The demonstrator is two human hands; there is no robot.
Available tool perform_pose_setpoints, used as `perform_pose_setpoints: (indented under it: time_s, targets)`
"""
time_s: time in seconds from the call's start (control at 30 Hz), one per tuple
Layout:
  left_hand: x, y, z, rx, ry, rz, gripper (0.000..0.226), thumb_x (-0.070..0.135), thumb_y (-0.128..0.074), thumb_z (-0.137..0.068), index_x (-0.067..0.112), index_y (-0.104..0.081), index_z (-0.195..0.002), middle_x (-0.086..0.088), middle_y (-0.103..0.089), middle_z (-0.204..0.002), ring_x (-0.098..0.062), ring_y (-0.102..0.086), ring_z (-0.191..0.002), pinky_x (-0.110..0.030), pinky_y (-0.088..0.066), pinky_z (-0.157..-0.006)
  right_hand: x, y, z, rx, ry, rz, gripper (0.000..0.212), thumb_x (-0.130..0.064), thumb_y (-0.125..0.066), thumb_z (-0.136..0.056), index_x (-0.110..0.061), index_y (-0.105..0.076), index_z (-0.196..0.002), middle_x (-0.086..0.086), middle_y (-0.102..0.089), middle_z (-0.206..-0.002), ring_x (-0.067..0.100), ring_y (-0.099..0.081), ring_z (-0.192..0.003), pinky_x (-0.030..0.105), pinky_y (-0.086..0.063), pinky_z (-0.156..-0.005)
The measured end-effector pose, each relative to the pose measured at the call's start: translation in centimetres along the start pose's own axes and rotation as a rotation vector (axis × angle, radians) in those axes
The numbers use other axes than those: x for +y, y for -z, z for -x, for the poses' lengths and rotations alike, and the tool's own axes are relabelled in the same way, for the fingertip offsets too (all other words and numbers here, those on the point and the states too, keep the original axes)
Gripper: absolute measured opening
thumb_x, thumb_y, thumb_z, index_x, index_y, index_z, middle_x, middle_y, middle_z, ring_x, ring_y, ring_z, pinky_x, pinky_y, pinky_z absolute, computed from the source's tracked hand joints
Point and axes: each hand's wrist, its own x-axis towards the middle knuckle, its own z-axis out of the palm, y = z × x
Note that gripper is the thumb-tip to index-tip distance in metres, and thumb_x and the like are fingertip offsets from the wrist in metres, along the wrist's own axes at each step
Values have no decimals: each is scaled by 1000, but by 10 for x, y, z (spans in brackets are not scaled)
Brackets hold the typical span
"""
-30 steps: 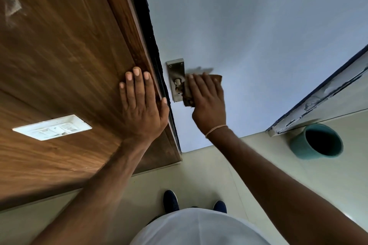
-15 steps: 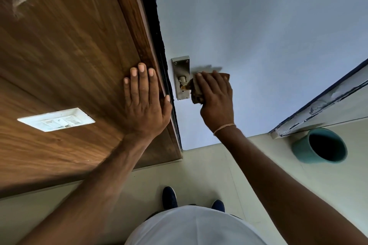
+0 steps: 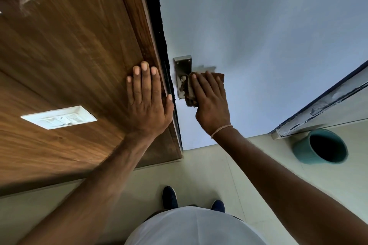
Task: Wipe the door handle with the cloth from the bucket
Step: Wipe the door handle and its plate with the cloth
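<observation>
A person stands facing a pale blue door (image 3: 268, 36). The right hand (image 3: 211, 101) is closed around a brown cloth (image 3: 189, 93) and presses it over the door handle (image 3: 182, 80), which sits on a metal plate (image 3: 182, 65) at the door's left edge; the lever itself is mostly hidden, probably under the cloth. Left of the plate, the left hand (image 3: 148, 101) lies flat, fingers spread, on a wooden panel (image 3: 69, 45). A teal bucket (image 3: 318, 147) stands on the floor (image 3: 199, 175), well right of the handle.
</observation>
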Motion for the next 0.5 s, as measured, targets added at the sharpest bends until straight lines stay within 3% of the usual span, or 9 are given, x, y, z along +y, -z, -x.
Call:
perform_pose_setpoints:
  time_s: [0.17, 0.33, 0.5]
  targets:
    - [0, 3, -1, 4, 0, -9, 88, 36, -63, -102, 2, -15, -167, -23, -24, -171, -40, -24, -160, -54, -21, -133, -5, -12, 6, -99, 281, 162, 55, -6, -19, -110, -4, -22, -165, 16, -18, -174, 38, -12, -162, 54, -17, -131]
    - [-1, 5, -1, -4, -8, -5, 90, 35, -65, -101, 2, -15, -167, -21, -19, -171, -39, -23, -161, -54, -21, -134, 18, -21, -1, -81, 515, 306, 56, -14, -37, -113, -6, -20, -166, 13, -19, -174, 35, -17, -161, 49, -20, -131]
    - [-4, 7, -1, -12, -27, -21, 88, 34, -64, -101, 2, -16, -167, -20, -17, -171, -39, -22, -161, -53, -19, -135, 53, -9, -18, -108, 772, 388, 55, -5, -32, -112, -9, -21, -166, 11, -23, -173, 34, -23, -160, 49, -24, -130]
